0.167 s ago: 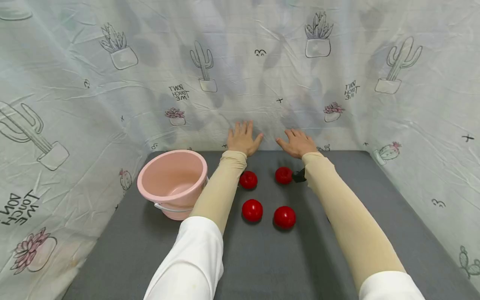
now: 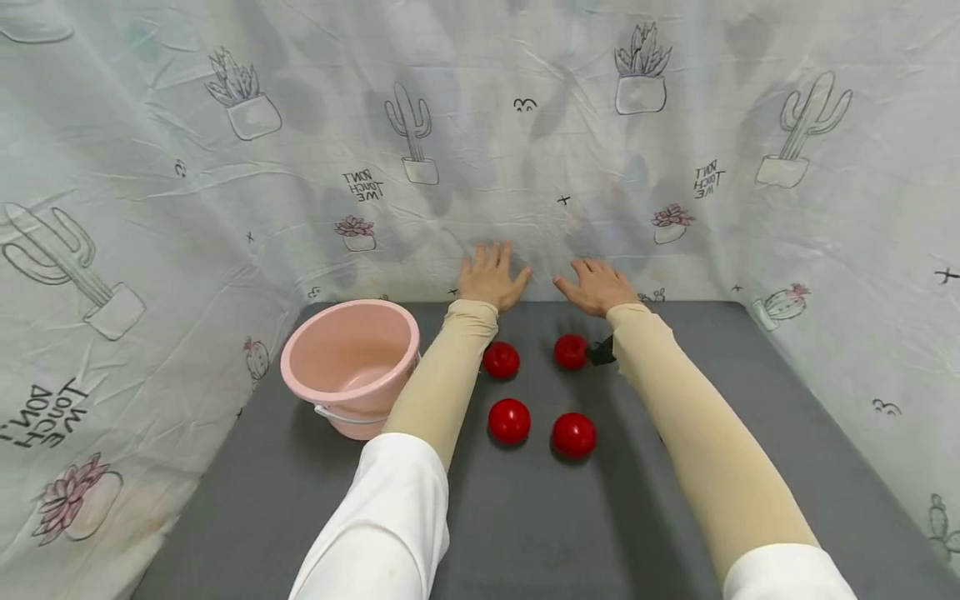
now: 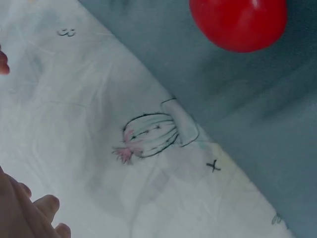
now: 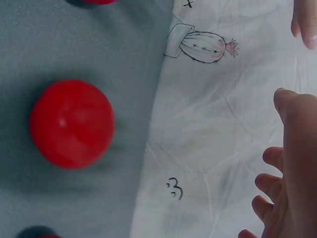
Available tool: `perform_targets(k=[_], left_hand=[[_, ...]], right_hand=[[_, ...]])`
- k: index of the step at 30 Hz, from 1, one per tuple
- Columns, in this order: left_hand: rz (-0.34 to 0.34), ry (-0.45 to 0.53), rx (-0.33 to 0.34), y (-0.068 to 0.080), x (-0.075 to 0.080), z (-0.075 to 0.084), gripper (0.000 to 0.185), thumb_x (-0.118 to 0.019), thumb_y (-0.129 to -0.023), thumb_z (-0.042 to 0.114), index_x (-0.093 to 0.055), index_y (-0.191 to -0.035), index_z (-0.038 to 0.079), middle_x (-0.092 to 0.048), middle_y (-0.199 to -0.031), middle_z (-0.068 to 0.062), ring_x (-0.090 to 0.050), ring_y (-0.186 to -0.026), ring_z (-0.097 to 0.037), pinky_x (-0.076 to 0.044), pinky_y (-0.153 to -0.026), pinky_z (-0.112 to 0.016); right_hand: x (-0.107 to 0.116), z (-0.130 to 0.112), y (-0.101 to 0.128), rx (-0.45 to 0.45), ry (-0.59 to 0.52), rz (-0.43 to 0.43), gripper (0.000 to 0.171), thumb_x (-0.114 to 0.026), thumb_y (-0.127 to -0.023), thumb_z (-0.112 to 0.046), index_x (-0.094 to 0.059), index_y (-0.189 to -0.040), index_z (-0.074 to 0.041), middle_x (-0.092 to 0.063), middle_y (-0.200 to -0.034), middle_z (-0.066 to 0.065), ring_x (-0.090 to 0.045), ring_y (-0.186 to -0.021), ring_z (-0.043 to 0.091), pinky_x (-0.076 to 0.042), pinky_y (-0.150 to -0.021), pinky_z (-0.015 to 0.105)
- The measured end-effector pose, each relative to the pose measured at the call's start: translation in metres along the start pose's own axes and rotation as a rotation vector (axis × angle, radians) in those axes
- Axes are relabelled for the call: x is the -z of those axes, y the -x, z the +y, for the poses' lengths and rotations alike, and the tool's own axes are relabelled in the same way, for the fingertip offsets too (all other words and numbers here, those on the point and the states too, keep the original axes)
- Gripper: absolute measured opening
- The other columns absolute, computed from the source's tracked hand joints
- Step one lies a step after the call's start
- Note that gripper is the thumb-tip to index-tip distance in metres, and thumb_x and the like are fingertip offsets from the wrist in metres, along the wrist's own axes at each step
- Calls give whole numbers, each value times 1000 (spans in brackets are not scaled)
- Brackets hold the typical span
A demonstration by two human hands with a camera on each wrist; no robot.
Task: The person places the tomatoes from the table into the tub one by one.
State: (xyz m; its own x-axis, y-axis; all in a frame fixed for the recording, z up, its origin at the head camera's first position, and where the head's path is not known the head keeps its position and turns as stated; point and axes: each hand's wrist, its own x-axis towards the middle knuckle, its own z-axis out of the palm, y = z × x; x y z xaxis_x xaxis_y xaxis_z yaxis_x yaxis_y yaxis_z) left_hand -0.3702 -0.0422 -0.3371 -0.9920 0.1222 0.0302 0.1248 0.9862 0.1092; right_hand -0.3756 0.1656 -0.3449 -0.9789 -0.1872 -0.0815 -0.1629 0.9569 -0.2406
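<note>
Past the table's far edge, my left hand (image 2: 491, 279) is held out with its fingers spread, holding nothing. To its right my right hand (image 2: 597, 286) reaches forward in the same way, fingers extended and nothing in them. Between my forearms, several round, glossy red fruits lie on the table: one far left (image 2: 501, 360), one far right (image 2: 571, 352), a nearer left one (image 2: 509, 421) and a nearer right one (image 2: 573, 436). The far pair show a dimple on top, like apples. Fingers (image 4: 270, 188) also appear at the right of the right wrist view.
A pink bucket (image 2: 352, 346) with a white handle stands left of my left forearm, its mouth up. Beside the far right fruit, a small black object (image 2: 601, 352) shows at my right sleeve. Cactus-print cloth (image 2: 480, 125) walls the grey table (image 2: 517, 533) at the back and sides.
The head view has turned very slightly left, so everything sits a little further right. Both hands and the red fruits keep their places.
</note>
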Motion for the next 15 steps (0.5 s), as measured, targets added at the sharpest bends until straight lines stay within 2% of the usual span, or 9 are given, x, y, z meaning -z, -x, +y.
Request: perform_targets(k=[4, 6, 8, 11, 13, 14, 15], left_hand=[[26, 18, -27, 1, 18, -8, 73, -24, -106, 61, -8, -165, 21, -18, -171, -4, -7, -160, -28, -7, -130, -51], [19, 50, -44, 9, 33, -16, 72, -25, -106, 59, -12, -165, 18, -23, -170, -5, -10, -159, -30, -8, -129, -51], [6, 104, -90, 20, 52, -24, 69, -27, -107, 56, -20, -163, 15, -29, -167, -7, -18, -157, -30, -14, -129, -50], [-20, 288, -171, 49, 86, -43, 65, -31, -108, 52, -33, -159, 13, -37, -163, -8, -30, -153, -30, -24, -127, -47], [-24, 428, -194, 77, 106, -67, 63, -33, -107, 54, -39, -156, 16, -42, -161, -6, -37, -150, -27, -30, -124, -46], [-12, 503, -190, 92, 113, -81, 63, -34, -106, 55, -41, -156, 17, -43, -160, -5, -38, -150, -26, -32, -123, -46], [-3, 585, -170, 109, 120, -97, 63, -35, -106, 58, -43, -155, 19, -43, -160, -3, -37, -150, -24, -30, -123, -45]], right_hand=[[13, 8, 0, 42, -21, 13, 77, -28, -106, -58, -21, -162, -5, -18, -167, 24, -14, -154, 45, -14, -123, 66], [22, 14, 3, 82, -77, 11, 80, -28, -106, -59, -21, -161, -3, -18, -166, 26, -16, -153, 47, -16, -123, 66], [30, 26, 11, 125, -162, 8, 82, -29, -105, -61, -20, -161, -2, -20, -165, 27, -17, -153, 47, -18, -122, 65], [39, 57, 42, 148, -315, 6, 83, -31, -105, -62, -20, -161, -2, -22, -165, 27, -21, -151, 47, -21, -120, 66], [40, 87, 73, 129, -398, 16, 81, -30, -105, -61, -19, -161, -4, -22, -164, 28, -22, -150, 49, -23, -116, 69], [38, 104, 91, 115, -430, 27, 78, -29, -106, -58, -20, -162, -5, -23, -164, 28, -24, -149, 47, -27, -117, 63], [33, 122, 108, 104, -462, 46, 75, -28, -107, -56, -20, -162, -6, -25, -163, 27, -30, -149, 37, -33, -118, 51]])
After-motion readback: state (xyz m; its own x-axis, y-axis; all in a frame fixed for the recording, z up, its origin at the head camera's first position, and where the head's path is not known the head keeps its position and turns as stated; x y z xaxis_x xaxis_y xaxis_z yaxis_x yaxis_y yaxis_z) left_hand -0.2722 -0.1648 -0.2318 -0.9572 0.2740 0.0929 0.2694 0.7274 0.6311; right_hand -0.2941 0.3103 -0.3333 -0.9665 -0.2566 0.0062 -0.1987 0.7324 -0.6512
